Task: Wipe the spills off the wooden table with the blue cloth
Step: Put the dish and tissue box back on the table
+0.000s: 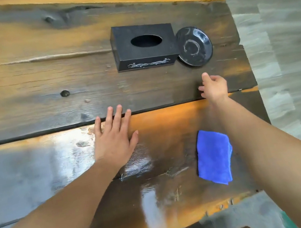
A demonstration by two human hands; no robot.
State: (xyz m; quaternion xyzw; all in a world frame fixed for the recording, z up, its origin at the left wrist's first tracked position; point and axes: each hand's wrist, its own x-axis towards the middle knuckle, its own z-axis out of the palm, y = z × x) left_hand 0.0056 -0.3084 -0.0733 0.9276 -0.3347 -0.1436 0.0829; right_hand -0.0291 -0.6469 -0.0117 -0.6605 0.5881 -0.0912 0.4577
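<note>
Blue cloth (213,157) lies folded at lower right of frame on the wooden table (19,80), between my two forearms, untouched; I judge wiping not yet begun. My left hand (114,138) rests flat at centre, fingers spread, empty, probably bracing me; wet sheen (140,163) sits just below it and runs toward the near edge, likely the spill. My right hand (214,87) reaches right of centre, fingers loosely apart, holding nothing, just below the black saucer (194,46); perhaps to shift it clear. Black tissue box (144,45) touches the saucer's left rim, both upper centre, apart from the wet patch.
</note>
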